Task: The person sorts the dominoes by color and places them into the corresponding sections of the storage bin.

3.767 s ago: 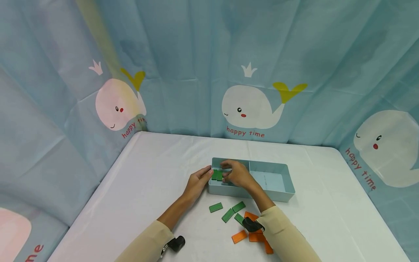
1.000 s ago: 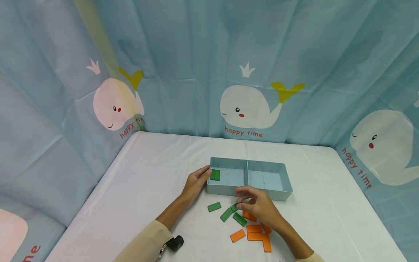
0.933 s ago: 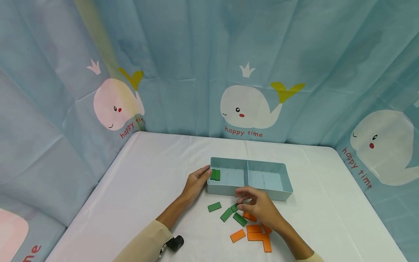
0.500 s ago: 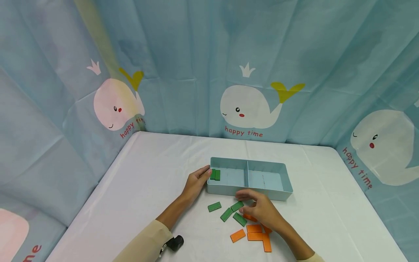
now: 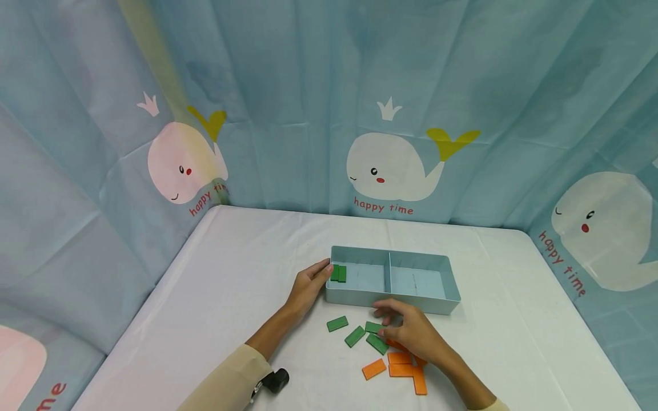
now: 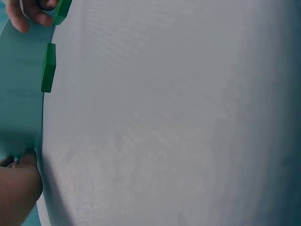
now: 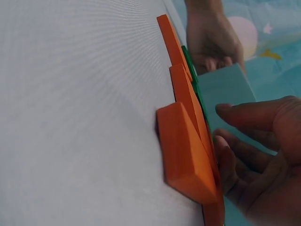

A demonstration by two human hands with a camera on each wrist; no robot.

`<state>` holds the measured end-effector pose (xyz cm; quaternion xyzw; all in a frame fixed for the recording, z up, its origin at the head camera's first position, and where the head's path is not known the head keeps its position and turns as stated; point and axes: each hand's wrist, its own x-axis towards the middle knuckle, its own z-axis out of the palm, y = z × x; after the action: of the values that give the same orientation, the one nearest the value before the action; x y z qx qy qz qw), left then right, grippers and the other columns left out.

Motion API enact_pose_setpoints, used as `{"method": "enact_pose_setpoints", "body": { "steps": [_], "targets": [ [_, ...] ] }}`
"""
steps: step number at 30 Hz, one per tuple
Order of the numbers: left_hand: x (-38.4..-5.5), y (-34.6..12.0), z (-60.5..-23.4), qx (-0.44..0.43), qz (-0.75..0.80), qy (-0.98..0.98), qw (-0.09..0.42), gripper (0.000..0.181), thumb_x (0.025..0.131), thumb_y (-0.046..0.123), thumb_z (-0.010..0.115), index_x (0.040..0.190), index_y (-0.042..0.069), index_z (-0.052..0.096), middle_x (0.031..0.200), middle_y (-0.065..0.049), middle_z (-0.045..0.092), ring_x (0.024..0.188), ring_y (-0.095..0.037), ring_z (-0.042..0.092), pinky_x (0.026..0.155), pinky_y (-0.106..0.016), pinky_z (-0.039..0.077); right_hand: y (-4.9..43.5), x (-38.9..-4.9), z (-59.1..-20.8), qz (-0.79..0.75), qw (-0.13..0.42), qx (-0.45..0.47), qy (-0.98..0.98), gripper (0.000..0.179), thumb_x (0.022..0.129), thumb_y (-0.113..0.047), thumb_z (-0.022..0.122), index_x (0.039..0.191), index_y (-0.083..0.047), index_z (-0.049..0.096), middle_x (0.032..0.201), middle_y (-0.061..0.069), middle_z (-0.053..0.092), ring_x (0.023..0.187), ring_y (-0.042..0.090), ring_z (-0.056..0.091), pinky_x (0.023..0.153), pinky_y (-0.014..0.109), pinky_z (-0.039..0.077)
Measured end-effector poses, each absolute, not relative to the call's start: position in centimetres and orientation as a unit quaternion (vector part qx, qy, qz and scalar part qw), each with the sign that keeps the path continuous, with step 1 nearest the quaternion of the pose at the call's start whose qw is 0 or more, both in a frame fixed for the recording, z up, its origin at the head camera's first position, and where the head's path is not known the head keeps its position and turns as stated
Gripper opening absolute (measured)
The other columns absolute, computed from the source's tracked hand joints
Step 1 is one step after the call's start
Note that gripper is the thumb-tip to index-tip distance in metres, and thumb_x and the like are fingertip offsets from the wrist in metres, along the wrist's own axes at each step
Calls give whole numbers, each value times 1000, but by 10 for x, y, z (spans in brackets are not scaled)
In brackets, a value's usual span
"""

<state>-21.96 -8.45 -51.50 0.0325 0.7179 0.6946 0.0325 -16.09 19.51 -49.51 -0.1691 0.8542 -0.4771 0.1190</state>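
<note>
A person works at a white surface (image 5: 257, 251), where a light-blue box (image 5: 360, 297) sits split by a divider (image 5: 388, 273) into 2 compartments, the 12 o'clock direction being away from the person. At least 2 green blocks (image 5: 342, 274) lie side by side in the 9 o'clock compartment, tight to its end wall, the only pieces visibly inside. Outside, toward 6 o'clock of the box, 4 loose green blocks (image 5: 337, 323) are scattered, and at their 4 o'clock side at least 5 orange blocks (image 5: 374, 369) lie flat or overlapping, the exact count hidden beneath an arm. By that tally the loading looks to be in its early stages, with some green put away, 4 greens left out and no orange seen inside. The left hand (image 5: 304, 289), fingers extended and relaxed, rests against the 9 o'clock end of the box, seemingly steadying it. The right hand (image 5: 413, 331) hovers low over the loose pieces near the box's 6 o'clock side, thumb and fingers parted and visibly gripping nothing, its thumb seeming to touch the nearest green block (image 5: 374, 327). Whether the hand bears on that block cannot be told.
</note>
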Motion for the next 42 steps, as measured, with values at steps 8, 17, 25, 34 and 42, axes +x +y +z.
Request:
{"method": "enact_pose_setpoints", "body": {
  "steps": [8,17,25,34,42],
  "targets": [
    [-220,-86,-514,33,689,724,33,62,109,38,62,157,0,49,160,-16,51,152,-31,45,125,-46,39,201,-160,-494,-477,128,-169,853,46,88,-7,85,132,-9,71,113,6,72,83,16,65,71,24,56],
    [-220,-86,-514,34,689,723,32,63,109,39,61,157,0,48,161,-17,50,153,-31,44,125,-47,38,199,-159,-494,-480,147,-182,846,47,87,-5,84,132,-9,70,110,6,71,82,18,65,70,24,57],
    [-218,-85,-512,34,687,725,34,62,110,38,61,157,0,48,161,-16,50,153,-31,43,125,-46,38,199,-159,-493,-479,147,-186,845,49,86,-3,84,133,-9,69,107,5,70,85,16,67,76,24,59],
    [-219,-85,-513,31,692,721,33,61,109,38,62,157,1,50,161,-17,51,152,-31,44,125,-47,38,196,-162,-494,-475,162,-198,842,56,82,4,83,135,-11,70,120,5,72,81,16,66,69,25,59],
    [-218,-86,-514,35,694,719,33,62,109,38,62,157,1,49,161,-17,50,152,-32,44,126,-49,38,192,-163,-494,-452,173,-214,848,58,81,4,81,135,-14,71,122,1,71,88,19,64,71,25,57]
  ]
}}
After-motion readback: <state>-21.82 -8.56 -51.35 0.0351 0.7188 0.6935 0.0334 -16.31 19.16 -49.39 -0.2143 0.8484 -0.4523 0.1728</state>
